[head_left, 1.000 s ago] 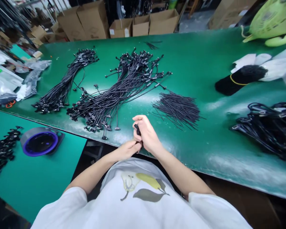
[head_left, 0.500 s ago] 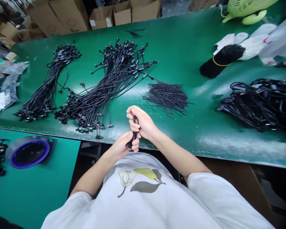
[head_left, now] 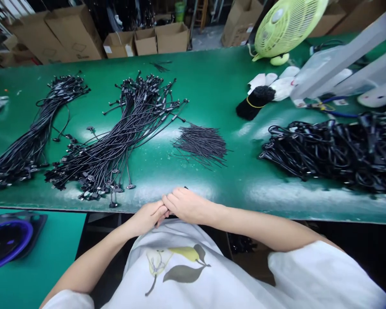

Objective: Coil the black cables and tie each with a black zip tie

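Note:
My left hand (head_left: 149,218) and my right hand (head_left: 188,206) meet at the table's front edge, close to my shirt. Both are closed, fingers curled and touching each other. A folded black cable (head_left: 186,187) is between them, mostly hidden; just a dark tip shows above my right hand. Beyond my hands lies a loose pile of thin black ties (head_left: 202,143). To its left, long black cables with plugs at their ends (head_left: 125,128) are spread in a heap, and a second cable bunch (head_left: 41,124) lies farther left.
On the right rests a large pile of coiled black cables (head_left: 337,150). Behind it are a black bundle with a yellow band (head_left: 252,105), white rolls (head_left: 283,88), a grey post (head_left: 347,51) and a green fan (head_left: 286,28). A purple-rimmed round container (head_left: 27,240) sits lower left. Cardboard boxes (head_left: 172,38) line the back.
My hands have come down toward my body and the right has turned over, covering the cable that showed before. The view has tilted up and shifted right, bringing in more of the fan.

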The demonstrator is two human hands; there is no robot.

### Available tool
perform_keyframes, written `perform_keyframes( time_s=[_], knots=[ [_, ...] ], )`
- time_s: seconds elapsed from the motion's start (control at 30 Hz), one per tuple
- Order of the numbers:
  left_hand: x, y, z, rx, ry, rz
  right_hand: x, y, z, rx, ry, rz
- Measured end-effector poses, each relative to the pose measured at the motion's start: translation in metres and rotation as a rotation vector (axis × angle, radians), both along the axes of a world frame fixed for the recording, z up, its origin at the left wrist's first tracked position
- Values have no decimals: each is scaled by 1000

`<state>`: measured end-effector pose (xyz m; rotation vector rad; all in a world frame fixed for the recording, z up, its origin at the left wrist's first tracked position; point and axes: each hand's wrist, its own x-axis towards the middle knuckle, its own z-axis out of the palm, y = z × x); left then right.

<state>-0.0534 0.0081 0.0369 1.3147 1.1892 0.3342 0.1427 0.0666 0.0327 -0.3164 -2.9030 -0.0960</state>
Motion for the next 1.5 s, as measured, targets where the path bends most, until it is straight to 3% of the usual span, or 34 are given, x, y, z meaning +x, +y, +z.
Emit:
perform_keyframes(
  time_s=[0.13,0.27,0.43,0.57,0.73,0.8,0.87,0.93,1.0,1.13,1.3,1.5],
  knots=[
    [3,1,-5,52,110,-83,-1,-5,-11,-75,-82,-27],
    [6,1,-9,47,123,-34,0,-3,-12,-37,-131,-55],
    [12,7,-10,283,240,23,0,3,-15,0,-162,-72],
    [19,6,-18,311,257,26,-3,3,-19,-4,-171,-88],
    [21,3,-34,277,184,123,7,16,-14,-266,-107,-94],
    [19,6,-38,153,58,230,25,38,-12,-355,88,-203],
    [16,11,-41,43,-90,392,50,68,-16,-328,309,-538],
    [15,17,-42,-21,-240,547,75,99,-26,-247,383,-921],
    [17,21,-40,-83,-367,635,93,121,-39,-212,332,-1095],
    [23,24,-31,-160,-484,688,102,132,-51,-182,315,-1077],
    [29,28,-19,-124,-559,712,99,120,-45,-56,374,-1086],
    [32,28,-17,-112,-607,692,95,115,-43,-89,392,-1045]
  ],
)
